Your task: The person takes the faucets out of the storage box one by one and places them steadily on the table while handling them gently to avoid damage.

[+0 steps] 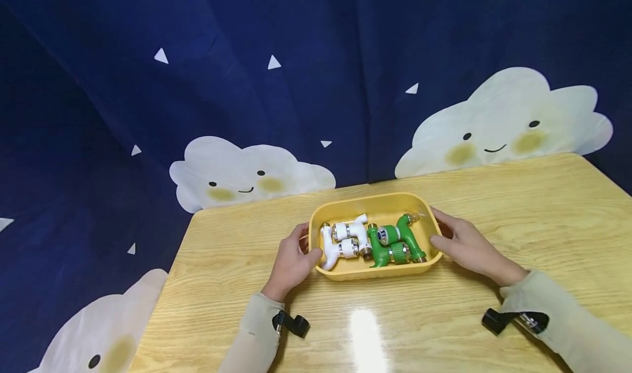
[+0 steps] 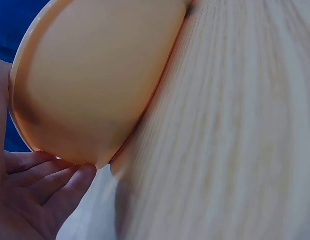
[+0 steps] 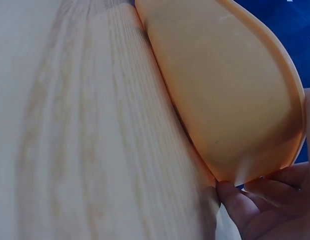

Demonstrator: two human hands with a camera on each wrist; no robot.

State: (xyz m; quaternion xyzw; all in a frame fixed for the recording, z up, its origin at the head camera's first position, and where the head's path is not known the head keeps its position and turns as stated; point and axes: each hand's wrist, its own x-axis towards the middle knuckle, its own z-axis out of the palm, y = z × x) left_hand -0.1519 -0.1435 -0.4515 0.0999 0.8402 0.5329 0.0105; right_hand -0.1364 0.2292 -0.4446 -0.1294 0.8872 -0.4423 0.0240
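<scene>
A yellow plastic tub sits on the wooden table, held at both ends. My left hand grips its left end, thumb over the rim and fingers against the outer wall. At the opposite end, my right hand holds it the same way. Inside lie two white taps on the left and two green taps on the right, with metal threaded ends. Both wrist views show the tub's smooth outer side, its lower edge along the tabletop, and fingertips touching the end wall.
The light wooden table reaches back to a dark blue curtain printed with smiling white clouds and small triangles. Black straps with small devices sit on both sleeved wrists. A bright glare shows near the front.
</scene>
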